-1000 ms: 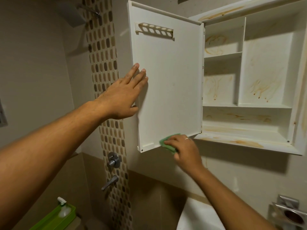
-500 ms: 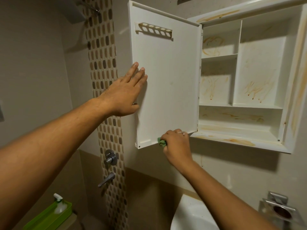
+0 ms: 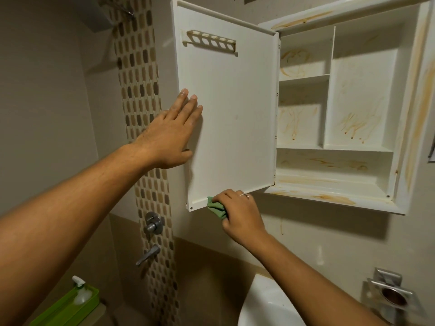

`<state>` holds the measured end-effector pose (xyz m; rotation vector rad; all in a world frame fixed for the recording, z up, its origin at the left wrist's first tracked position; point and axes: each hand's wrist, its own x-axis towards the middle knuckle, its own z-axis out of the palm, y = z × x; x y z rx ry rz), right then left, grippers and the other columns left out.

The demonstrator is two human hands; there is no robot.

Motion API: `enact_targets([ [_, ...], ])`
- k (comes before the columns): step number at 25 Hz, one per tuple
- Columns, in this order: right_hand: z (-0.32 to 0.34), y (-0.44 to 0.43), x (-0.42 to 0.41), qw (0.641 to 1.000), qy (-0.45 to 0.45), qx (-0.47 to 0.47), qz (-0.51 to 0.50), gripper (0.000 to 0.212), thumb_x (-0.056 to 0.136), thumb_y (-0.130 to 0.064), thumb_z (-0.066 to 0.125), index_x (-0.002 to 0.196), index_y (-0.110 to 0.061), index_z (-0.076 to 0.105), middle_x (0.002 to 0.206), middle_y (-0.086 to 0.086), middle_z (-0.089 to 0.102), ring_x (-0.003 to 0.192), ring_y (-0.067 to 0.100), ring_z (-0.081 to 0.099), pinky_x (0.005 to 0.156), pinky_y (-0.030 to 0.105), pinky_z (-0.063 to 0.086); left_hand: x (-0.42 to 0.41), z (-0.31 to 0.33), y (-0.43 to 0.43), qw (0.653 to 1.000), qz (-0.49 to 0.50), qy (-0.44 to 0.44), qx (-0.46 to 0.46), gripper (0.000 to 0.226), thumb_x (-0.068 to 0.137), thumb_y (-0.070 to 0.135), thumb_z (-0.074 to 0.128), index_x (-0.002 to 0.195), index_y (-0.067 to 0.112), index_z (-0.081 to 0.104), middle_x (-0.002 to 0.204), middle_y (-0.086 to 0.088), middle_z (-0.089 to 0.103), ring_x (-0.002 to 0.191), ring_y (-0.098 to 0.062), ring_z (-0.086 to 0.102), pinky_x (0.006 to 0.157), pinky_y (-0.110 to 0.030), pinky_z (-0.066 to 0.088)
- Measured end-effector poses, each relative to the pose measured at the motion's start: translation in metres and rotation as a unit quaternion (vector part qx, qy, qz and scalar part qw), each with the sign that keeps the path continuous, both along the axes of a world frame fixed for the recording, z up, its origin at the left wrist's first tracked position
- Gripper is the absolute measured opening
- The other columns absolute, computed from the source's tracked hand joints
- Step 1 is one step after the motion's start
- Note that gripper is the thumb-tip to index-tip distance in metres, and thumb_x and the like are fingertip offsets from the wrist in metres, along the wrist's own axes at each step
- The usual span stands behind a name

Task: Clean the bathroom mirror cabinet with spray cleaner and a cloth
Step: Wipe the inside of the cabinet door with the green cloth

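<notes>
Two hands on cabinet door — left hand flat at free edge, right hand gripping cloth at bottom edge

The door is plain white; the cabinet is white inside, streaked and blotched with orange-brown stains; the cloth is green; a vertical strip of tiles mixes beige, tan and dark brown lozenges; the tray is lime green; the spray bottle and the sink are white; the taps are silvery.
</notes>
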<state>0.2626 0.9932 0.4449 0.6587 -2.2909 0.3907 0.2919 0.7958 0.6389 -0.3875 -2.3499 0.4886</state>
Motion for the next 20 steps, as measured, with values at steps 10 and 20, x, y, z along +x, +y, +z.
enact_targets([
  [10, 0.058, 0.022, -0.018, 0.985, -0.025, 0.169, 0.031, 0.026, 0.089, -0.012, 0.058, 0.107, -0.028, 0.067, 0.101, -0.004, 0.065, 0.094, 0.023, 0.057, 0.086, 0.039, 0.04, 0.006, 0.001, 0.008, 1.0, 0.028, -0.001, 0.006, 0.106, 0.092, 0.039, 0.062, 0.162, 0.013, -0.013, 0.168, -0.008, -0.025, 0.152, -0.024, -0.032, 0.127, -0.049, 0.009],
  [20, 0.017, 0.024, -0.02, 0.99, 0.053, 0.113, 0.068, 0.028, 0.076, -0.011, 0.076, 0.101, -0.023, 0.07, 0.096, -0.001, 0.068, 0.083, 0.023, 0.063, 0.076, 0.037, 0.049, 0.011, -0.004, 0.025, 0.998, 0.066, 0.0, 0.025, 0.108, 0.092, 0.039, 0.065, 0.162, 0.014, -0.014, 0.167, -0.008, -0.028, 0.152, -0.023, -0.031, 0.115, -0.039, -0.003],
])
